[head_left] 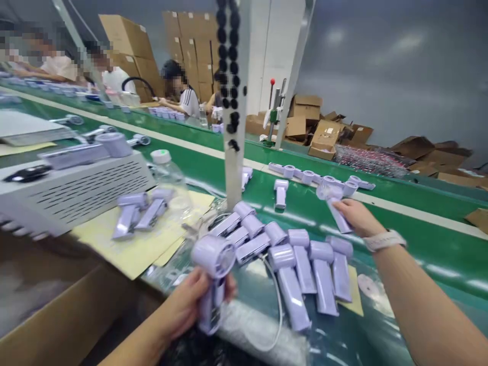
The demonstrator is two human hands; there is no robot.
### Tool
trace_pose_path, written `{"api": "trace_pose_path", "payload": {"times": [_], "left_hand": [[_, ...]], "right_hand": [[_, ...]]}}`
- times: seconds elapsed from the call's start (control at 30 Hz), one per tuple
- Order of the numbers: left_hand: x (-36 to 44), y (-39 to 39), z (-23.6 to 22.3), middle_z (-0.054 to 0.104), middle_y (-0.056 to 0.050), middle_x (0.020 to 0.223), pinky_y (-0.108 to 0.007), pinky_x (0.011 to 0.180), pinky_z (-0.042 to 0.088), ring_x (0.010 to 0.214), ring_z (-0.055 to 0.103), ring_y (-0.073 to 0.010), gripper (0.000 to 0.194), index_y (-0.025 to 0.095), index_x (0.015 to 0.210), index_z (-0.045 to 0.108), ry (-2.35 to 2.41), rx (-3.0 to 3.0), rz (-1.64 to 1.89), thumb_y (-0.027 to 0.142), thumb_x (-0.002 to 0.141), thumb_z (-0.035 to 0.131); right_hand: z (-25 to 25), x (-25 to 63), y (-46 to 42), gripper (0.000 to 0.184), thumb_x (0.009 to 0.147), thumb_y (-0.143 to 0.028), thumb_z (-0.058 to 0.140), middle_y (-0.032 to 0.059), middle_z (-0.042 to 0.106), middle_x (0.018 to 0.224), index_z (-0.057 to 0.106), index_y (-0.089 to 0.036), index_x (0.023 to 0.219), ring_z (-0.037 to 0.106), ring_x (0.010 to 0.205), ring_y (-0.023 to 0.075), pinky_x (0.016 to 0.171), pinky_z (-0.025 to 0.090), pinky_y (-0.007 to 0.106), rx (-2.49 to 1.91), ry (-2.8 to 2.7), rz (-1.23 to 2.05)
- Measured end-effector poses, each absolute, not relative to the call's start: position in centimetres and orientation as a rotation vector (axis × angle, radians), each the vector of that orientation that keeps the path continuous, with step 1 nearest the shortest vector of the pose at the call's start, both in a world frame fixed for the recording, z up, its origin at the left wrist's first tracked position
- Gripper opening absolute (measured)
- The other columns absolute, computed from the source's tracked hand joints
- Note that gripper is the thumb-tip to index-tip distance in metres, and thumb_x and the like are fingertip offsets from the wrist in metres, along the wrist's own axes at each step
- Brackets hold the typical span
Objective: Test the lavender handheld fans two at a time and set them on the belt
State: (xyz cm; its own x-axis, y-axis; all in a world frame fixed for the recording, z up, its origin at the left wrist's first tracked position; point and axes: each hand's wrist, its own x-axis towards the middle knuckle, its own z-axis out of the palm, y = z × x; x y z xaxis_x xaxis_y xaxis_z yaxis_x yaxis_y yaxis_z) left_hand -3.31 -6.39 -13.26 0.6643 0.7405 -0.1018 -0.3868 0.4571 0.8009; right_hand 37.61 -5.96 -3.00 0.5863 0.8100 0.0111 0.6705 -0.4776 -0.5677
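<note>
In my left hand [186, 300], near the table's front edge, is a lilac handheld fan [212, 254], its round head upward and its grille turned to the right. The fingers wrap round the handle. Out over the green conveyor belt [400, 229], my right hand [357, 216] grips another lilac fan [340, 217] by its handle. Its head points away from me and looks partly see-through from blur. Between the hands lies a group of several lilac fans [292, 284] on the table, some overlapping. A white cable [280, 305] curves beside them.
A slotted grey-white box [102, 188] and a clear bottle [171, 178] stand at left, with two fans [127, 218] on yellow paper [152, 249]. A metal post [232, 168] rises mid-table. More parts [308, 176] lie along the belt. Co-workers [186, 96] sit across it.
</note>
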Motion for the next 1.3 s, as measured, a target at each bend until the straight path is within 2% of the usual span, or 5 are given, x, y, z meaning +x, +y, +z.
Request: {"api": "trace_pose_path", "payload": {"times": [0.13,0.53,0.73,0.87,1.3], "left_hand": [[-0.5,-8.0,-11.5,0.071,-0.021,0.137,-0.046,0.108,0.054,0.133,0.063,-0.0374,0.072,0.014,0.119,0.079,0.337,0.785,0.857,0.066,0.069,0.087],[-6.8,-8.2,-12.6,0.079,-0.009,0.093,-0.039,0.087,0.060,0.098,0.075,-0.0297,0.066,0.018,0.079,0.070,0.419,0.534,1.094,0.082,0.065,0.076],[-6.4,-7.5,-11.7,0.079,-0.013,0.101,-0.050,0.094,0.059,0.110,0.073,-0.0371,0.071,0.018,0.078,0.068,0.354,0.512,1.058,0.087,0.060,0.077],[-5.3,-7.1,-10.3,0.078,-0.011,0.103,-0.049,0.090,0.060,0.109,0.073,-0.0372,0.072,0.019,0.071,0.062,0.310,0.529,1.102,0.088,0.056,0.078],[-2.6,-8.1,-8.6,0.077,-0.007,0.108,-0.036,0.076,0.060,0.092,0.073,-0.0262,0.069,0.019,0.067,0.060,0.204,0.425,1.134,0.085,0.056,0.081]], "right_hand": [[-4.0,26.2,-11.1,0.044,0.095,-0.048,0.069,0.0115,0.075,0.120,0.063,-0.019,0.128,0.072,0.102,0.0280,0.083,0.060,0.037,-2.015,-1.365,0.422],[-10.9,16.4,-9.6,0.022,0.080,-0.005,0.059,0.0217,0.068,0.134,0.073,-0.018,0.068,0.037,0.147,0.0487,0.123,0.010,0.076,-1.931,-1.760,0.061],[-9.1,15.0,-13.5,0.018,0.091,-0.028,0.056,0.0131,0.074,0.084,0.062,-0.024,0.075,0.071,0.085,0.0339,0.081,0.059,0.055,-1.831,-1.802,0.440],[-7.6,13.0,-17.1,0.034,0.093,-0.053,0.059,-0.0020,0.061,0.058,0.068,-0.025,0.109,0.055,0.049,0.0189,0.046,0.045,0.030,-1.631,-1.526,1.187],[-9.8,10.5,-18.8,0.049,0.103,-0.061,0.054,0.0004,0.061,0.062,0.064,-0.022,0.076,0.057,0.059,0.0160,0.060,0.043,0.028,-1.390,-1.317,1.168]]}}
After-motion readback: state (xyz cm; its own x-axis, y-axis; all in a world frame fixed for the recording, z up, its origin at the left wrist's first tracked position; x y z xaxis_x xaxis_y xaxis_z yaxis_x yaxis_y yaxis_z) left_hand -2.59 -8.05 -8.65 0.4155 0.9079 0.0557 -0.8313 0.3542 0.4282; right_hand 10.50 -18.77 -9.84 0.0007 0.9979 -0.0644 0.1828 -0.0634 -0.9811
